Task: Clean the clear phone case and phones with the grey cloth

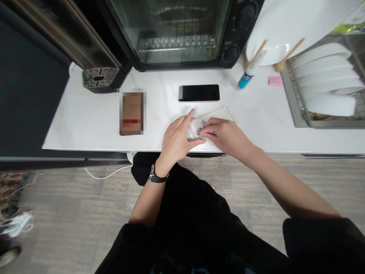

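Note:
A clear phone case [219, 113] lies at the front edge of the white countertop, angled up to the right. My left hand [175, 140] grips its left end, thumb on the near side and forefinger on the far side. The fingertips of my right hand [228, 136] are pinched together over the same end of the case. Between them is a small greyish thing [200, 131], mostly covered, whose kind I cannot make out. Just beyond the case a phone [199, 93] rests with its dark screen up.
A toaster oven [182, 34] stands at the back. Left are a brown blurred-out item [131, 114] and an appliance with a drip tray [99, 78]. To the right are a glue bottle [245, 79], a pink piece [275, 81], a white bowl [281, 30] and a dish rack [298, 110].

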Action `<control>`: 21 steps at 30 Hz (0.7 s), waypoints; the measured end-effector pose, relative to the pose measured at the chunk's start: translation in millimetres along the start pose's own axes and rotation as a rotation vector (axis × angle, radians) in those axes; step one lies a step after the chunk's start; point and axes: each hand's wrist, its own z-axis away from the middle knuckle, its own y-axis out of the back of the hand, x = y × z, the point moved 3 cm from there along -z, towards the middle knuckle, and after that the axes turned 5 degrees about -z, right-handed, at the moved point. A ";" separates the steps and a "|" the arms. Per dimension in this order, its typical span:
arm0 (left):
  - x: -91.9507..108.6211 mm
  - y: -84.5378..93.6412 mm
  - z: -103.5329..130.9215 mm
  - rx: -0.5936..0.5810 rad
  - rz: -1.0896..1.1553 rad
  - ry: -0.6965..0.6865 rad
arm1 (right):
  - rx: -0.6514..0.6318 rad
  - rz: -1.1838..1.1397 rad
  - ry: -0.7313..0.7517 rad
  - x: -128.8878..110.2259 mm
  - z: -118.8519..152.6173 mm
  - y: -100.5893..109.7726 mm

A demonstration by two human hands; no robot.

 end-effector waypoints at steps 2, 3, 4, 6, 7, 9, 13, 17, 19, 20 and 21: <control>0.0 0.7 0.3 0.006 0.015 -0.008 | 0.038 0.084 -0.037 6.1 4.9 6.8; -0.1 0.9 0.3 0.008 0.019 -0.010 | 0.064 0.123 -0.059 9.5 7.5 9.8; -0.2 1.2 0.4 0.012 0.021 -0.009 | 0.093 0.160 -0.081 13.1 10.1 12.6; -0.4 1.7 0.4 0.016 0.021 -0.005 | 0.158 0.234 -0.129 20.3 14.8 17.3; -0.5 1.9 0.4 0.018 0.021 -0.005 | 0.193 0.276 -0.153 23.7 16.5 19.1; -0.7 2.2 0.1 0.017 0.020 -0.006 | 0.258 0.369 -0.204 29.8 17.8 21.9; -1.3 3.0 -1.0 0.026 0.009 -0.003 | 0.344 0.507 -0.259 36.5 10.9 22.1; -0.7 5.4 -2.3 0.046 -0.001 -0.001 | 0.383 0.540 -0.260 37.4 -0.4 17.4; -0.5 7.2 -2.8 0.042 0.001 0.015 | 0.396 0.527 -0.271 37.8 -4.5 15.3; -0.5 8.2 -3.0 0.041 0.000 0.022 | 0.398 0.516 -0.276 37.8 -6.1 14.5; -0.6 8.9 -3.1 0.037 -0.002 0.025 | 0.397 0.504 -0.277 37.5 -7.6 13.7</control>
